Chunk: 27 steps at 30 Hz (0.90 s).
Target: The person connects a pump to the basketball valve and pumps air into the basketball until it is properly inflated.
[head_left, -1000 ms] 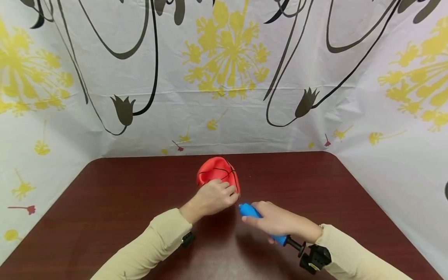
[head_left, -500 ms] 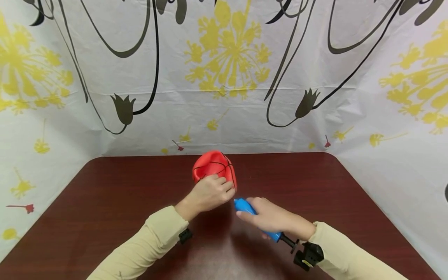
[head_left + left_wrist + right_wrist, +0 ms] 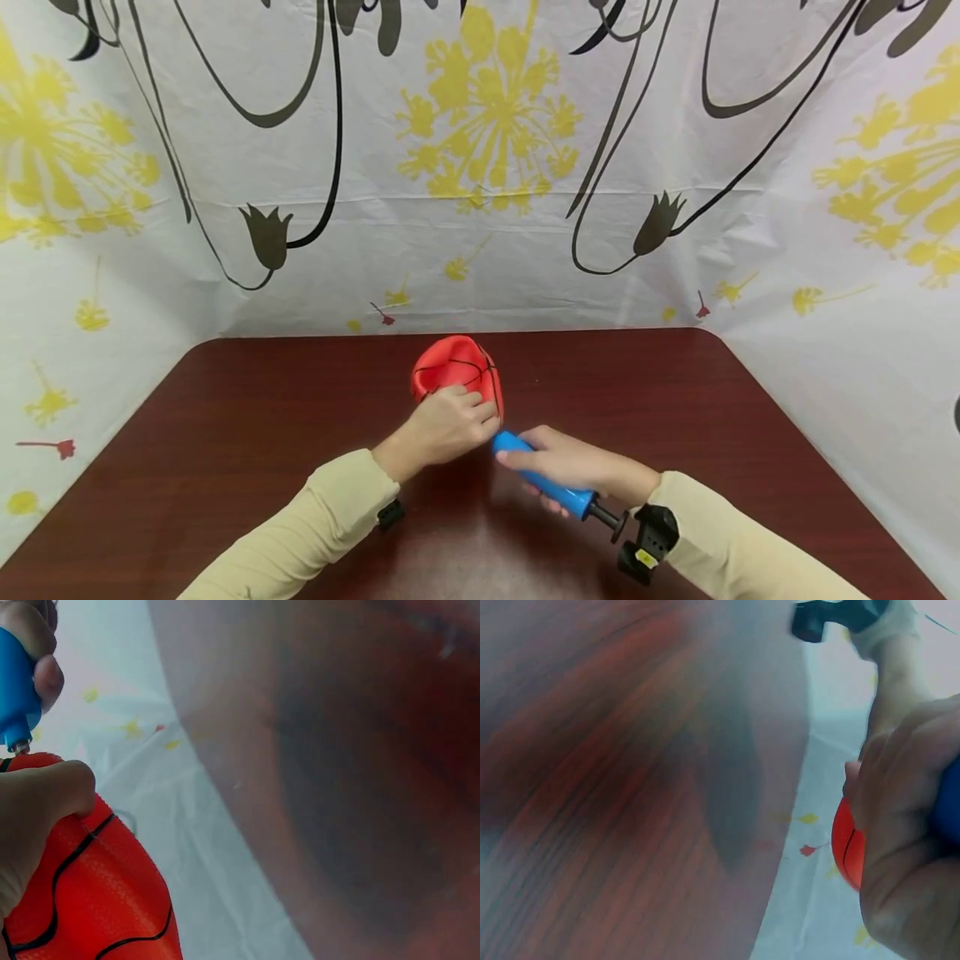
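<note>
A red ball with black lines [image 3: 454,362], partly collapsed with a dent in its side, is gripped by my left hand [image 3: 446,425] above the table. My right hand [image 3: 566,461] holds a blue hand pump [image 3: 551,490], its black plunger handle pointing back toward the wrist. In the left wrist view the metal tip of the pump [image 3: 15,697] meets the top of the red ball [image 3: 112,885], beside the left thumb; how deep it sits is hidden. The right wrist view shows part of the ball [image 3: 847,844] beyond the right hand [image 3: 907,847].
Beneath both hands lies a dark reddish-brown table [image 3: 247,433] with rounded far corners. A white cloth with yellow and grey flower prints [image 3: 495,275] hangs behind and at both sides. Each wrist carries a small black camera, such as the right one [image 3: 651,537].
My right hand has carried the pump leftward until its tip meets the ball. The left hand and ball rose slightly, then came back down, ending a little farther left.
</note>
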Motion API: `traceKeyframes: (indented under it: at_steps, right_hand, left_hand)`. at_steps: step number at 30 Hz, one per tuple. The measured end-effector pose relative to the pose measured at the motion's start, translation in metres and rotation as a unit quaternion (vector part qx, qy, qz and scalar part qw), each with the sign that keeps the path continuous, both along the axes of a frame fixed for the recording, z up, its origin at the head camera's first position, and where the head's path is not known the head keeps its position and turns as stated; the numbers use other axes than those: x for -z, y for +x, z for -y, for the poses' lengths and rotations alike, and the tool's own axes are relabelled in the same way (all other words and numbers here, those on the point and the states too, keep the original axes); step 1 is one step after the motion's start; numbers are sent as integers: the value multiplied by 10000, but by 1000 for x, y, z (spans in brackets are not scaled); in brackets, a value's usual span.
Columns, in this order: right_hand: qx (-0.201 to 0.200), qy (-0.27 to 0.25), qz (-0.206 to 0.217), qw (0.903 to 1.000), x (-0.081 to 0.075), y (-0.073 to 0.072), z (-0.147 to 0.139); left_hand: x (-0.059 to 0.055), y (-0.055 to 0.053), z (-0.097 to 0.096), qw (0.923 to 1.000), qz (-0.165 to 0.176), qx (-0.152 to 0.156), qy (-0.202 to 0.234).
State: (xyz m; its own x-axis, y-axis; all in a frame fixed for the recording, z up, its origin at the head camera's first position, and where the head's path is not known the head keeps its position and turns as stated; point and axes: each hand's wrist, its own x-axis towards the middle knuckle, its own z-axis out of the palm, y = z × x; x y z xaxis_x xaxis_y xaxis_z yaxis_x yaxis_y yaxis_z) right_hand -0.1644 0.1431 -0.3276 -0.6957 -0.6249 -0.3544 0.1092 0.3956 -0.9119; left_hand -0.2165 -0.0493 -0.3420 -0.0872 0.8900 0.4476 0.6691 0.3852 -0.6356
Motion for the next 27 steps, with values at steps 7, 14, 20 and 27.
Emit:
traceKeyframes:
  at_steps: [7, 14, 20, 27]
  right_hand:
    - [227, 581, -846, 9945, 4, 7, 5]
    - [246, 378, -692, 9966, 7, 6, 1]
    - [190, 16, -673, 9975, 7, 7, -11]
    - [177, 57, -997, 9948, -3, 8, -15]
  left_hand:
    - [5, 3, -4, 9999, 103, 10, 23]
    - [6, 5, -7, 9993, 269, -42, 238]
    - [12, 5, -8, 9900, 827, 116, 1139]
    - [13, 3, -7, 9809, 630, 43, 1840]
